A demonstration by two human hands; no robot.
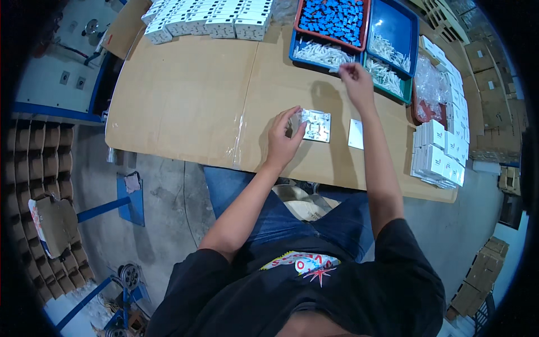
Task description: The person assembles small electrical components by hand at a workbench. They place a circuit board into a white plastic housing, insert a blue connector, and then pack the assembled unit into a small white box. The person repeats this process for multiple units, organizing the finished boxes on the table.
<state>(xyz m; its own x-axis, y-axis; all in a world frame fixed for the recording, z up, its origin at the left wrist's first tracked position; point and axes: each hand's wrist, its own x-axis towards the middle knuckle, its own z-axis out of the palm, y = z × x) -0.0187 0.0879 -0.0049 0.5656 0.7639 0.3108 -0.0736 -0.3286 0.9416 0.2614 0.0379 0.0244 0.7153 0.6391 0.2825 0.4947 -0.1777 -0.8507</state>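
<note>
Left hand [282,138] half-curled, fingertips gripping the square plate [315,124] flat on the cardboard table [185,95]; right hand [356,81] pinched shut at blue tray [314,56] edge, contents of pinch unclear.

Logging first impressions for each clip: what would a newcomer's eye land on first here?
Probably the left hand steadying a square white switch module mid-table, while the right hand reaches to the blue tray of white parts. Next, the red tray of blue pieces behind, and stacked white boxes at the right.
</note>
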